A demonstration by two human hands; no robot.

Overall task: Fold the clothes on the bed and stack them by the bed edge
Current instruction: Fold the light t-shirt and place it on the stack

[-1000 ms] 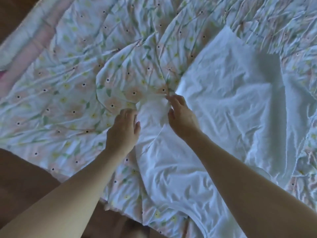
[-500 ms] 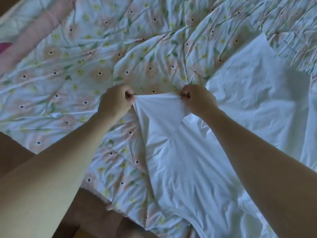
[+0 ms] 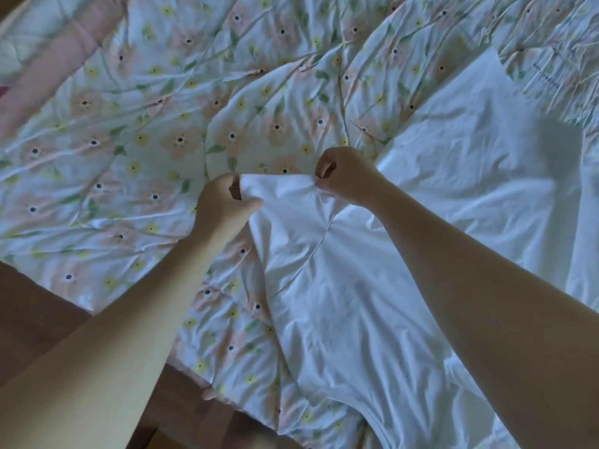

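Note:
A white T-shirt lies spread on the floral bedspread, reaching from the bed's near edge toward the far right. Its short sleeve is stretched flat between my hands. My left hand pinches the sleeve hem's left corner between thumb and curled fingers. My right hand pinches the hem's right corner, fingers curled. Both forearms reach in from the bottom of the view. My right arm covers part of the shirt's body.
The bed's near edge runs diagonally along the lower left, with brown floor below it. A pink-banded quilt or pillow lies at the top left. The bedspread is wrinkled all over.
From bunching the sleeve together a second ago, my hands moved apart and pulled the hem taut. Since half a second ago the grip is about the same; the view has shifted slightly.

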